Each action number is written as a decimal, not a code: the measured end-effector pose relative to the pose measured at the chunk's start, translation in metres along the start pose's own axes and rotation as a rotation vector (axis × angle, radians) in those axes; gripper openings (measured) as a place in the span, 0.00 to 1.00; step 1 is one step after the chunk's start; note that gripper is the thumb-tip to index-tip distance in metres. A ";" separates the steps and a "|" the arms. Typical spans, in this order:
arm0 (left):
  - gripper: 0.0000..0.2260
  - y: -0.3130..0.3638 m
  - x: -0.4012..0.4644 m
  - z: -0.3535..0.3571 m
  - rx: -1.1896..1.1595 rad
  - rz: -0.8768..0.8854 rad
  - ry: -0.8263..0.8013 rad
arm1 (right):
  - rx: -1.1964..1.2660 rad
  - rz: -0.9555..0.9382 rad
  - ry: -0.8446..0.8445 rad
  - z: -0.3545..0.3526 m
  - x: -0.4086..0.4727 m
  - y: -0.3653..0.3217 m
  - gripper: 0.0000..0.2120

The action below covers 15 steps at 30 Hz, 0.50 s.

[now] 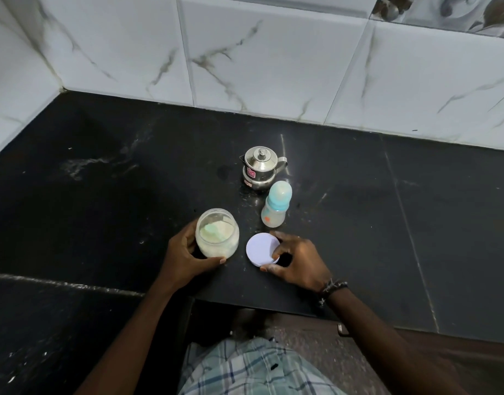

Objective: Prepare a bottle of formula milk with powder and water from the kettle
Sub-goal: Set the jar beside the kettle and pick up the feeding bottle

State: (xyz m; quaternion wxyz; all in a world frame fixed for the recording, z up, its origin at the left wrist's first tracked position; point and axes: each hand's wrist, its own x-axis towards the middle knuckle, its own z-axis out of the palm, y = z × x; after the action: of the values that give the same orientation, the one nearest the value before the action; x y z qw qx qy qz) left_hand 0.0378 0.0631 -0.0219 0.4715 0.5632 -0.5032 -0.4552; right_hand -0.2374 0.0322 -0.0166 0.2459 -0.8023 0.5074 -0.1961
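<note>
An open clear jar (pixel 217 237) of white powder stands on the black counter (pixel 102 195), with a pale green scoop lying inside it. My left hand (pixel 188 256) grips the jar from the left and front. The jar's white lid (pixel 260 248) lies flat on the counter just right of it, and my right hand (pixel 297 259) holds its edge with curled fingers and thumb. A baby bottle (pixel 275 203) with a blue collar and clear cap stands behind the lid. A small steel kettle (pixel 260 168) with its lid on sits behind the bottle.
White marble-patterned tiles (pixel 273 58) rise behind the counter and along its left side. The counter's front edge has a recess near my body. A beaded band circles my right wrist (pixel 332 287).
</note>
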 end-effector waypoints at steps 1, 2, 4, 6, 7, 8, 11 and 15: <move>0.41 0.000 0.000 -0.001 0.005 0.001 -0.001 | -0.012 -0.012 -0.009 0.004 0.001 0.000 0.15; 0.40 -0.001 -0.001 0.000 0.008 0.003 -0.003 | -0.028 -0.023 -0.019 0.008 0.002 -0.001 0.16; 0.40 -0.002 -0.002 0.001 0.006 0.004 0.000 | -0.057 -0.028 -0.038 0.014 0.004 -0.002 0.18; 0.40 -0.002 -0.003 0.003 0.006 0.012 0.005 | -0.074 -0.019 -0.043 0.016 0.005 -0.004 0.21; 0.40 -0.002 -0.003 0.004 0.010 0.016 0.004 | -0.083 -0.017 -0.044 0.015 0.005 -0.005 0.22; 0.41 -0.003 -0.004 0.005 0.014 0.022 0.002 | -0.091 -0.013 -0.051 0.014 0.006 -0.006 0.24; 0.44 -0.004 -0.005 0.007 0.022 0.021 0.007 | -0.104 -0.002 -0.061 0.009 0.005 -0.011 0.32; 0.50 -0.005 -0.011 0.013 0.027 0.001 0.045 | -0.112 -0.084 0.190 -0.010 0.006 -0.021 0.25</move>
State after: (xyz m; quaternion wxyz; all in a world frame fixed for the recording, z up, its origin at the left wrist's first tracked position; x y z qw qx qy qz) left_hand 0.0246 0.0733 -0.0279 0.4752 0.5793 -0.4990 -0.4355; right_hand -0.2256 0.0320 0.0039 0.1429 -0.8131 0.5045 -0.2529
